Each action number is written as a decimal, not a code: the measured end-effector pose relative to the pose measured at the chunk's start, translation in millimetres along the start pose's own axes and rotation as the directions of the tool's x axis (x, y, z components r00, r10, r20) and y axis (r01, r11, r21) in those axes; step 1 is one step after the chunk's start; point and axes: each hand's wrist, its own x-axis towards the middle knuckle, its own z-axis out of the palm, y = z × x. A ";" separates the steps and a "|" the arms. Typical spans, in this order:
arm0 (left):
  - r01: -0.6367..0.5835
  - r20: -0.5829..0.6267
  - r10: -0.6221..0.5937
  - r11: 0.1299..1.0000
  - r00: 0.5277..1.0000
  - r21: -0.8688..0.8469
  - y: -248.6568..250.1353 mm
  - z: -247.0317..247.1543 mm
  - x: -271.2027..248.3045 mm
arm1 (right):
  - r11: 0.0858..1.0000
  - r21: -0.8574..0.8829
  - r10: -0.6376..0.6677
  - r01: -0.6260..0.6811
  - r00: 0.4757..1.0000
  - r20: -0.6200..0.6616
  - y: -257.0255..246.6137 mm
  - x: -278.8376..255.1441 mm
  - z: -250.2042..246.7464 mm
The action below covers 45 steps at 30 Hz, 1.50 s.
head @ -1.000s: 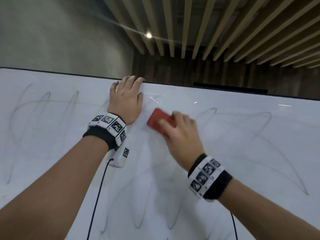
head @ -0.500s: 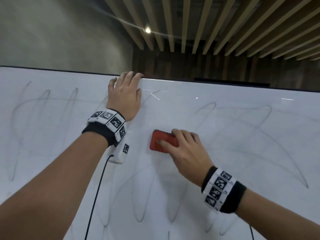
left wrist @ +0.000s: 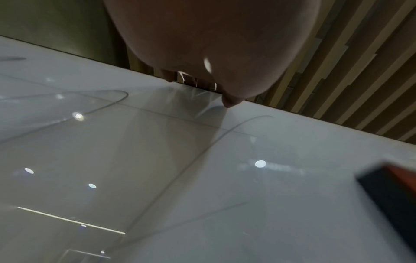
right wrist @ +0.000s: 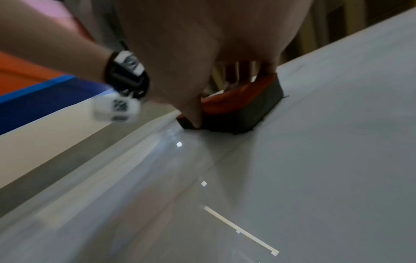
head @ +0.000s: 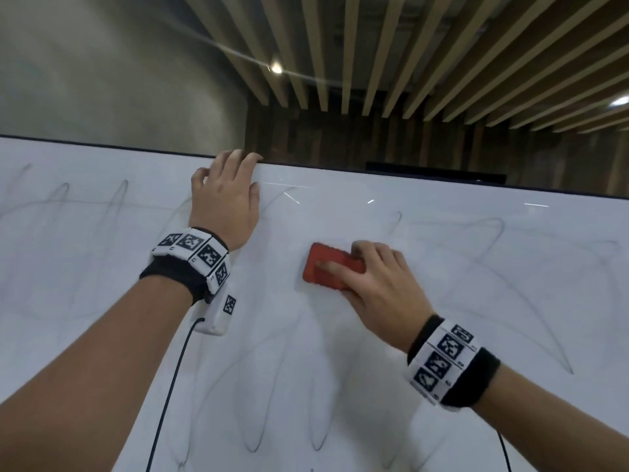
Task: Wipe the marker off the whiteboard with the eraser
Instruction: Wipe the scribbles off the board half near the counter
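Since a moment ago my right hand [head: 377, 284] has carried the eraser [head: 332, 270] down from the top of the whiteboard [head: 442, 420] and then a little to the right, so it now sits near the middle of the board, well apart from my left hand [head: 224, 199]. My left hand has kept its place at the far edge.

I hold the eraser with my right hand: the thumb lies along its near side and the fingers curl over its far side. The eraser has a red back and a dark felt pad [right wrist: 254, 113] underneath, and in the right wrist view that pad lies flat against the white surface. My thumb tip touches the board beside the pad.

My left hand lies against the board with its fingers hooked over the dark top rim; the fingers are bent at the edge and hold nothing else. In the left wrist view the palm fills the top and a corner of the eraser shows at the lower right.

Faint grey marker lines [head: 544, 335] loop over much of the board: tall arches to the far left, a long curve to the right, narrow loops near me. Around the eraser the surface looks paler and cleaner.

Both wrists wear black bands with white blocks printed in black square patterns [head: 192, 241]; I can read no letters, brand or words anywhere, on the eraser or the board. Thin dark cables [head: 170, 386] hang from the wrist units. Wooden ceiling slats [head: 408, 63] and a small lamp [head: 276, 68] show beyond the board.
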 end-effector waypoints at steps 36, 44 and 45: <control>-0.088 0.126 0.096 0.994 0.987 -0.070 98.7 0.5 5.5 | 0.865 0.177 0.500 -0.470 0.841 -0.209 47.5 -18.1 -19.0; -0.132 0.085 0.130 0.991 0.988 0.018 94.4 11.9 -0.8 | 0.948 0.079 0.317 -0.308 0.936 -0.150 83.5 -52.0 -33.4; -0.129 0.084 0.127 0.992 0.988 0.018 95.2 12.4 -1.2 | 0.901 0.108 0.434 -0.421 0.875 -0.214 104.2 -43.2 -43.6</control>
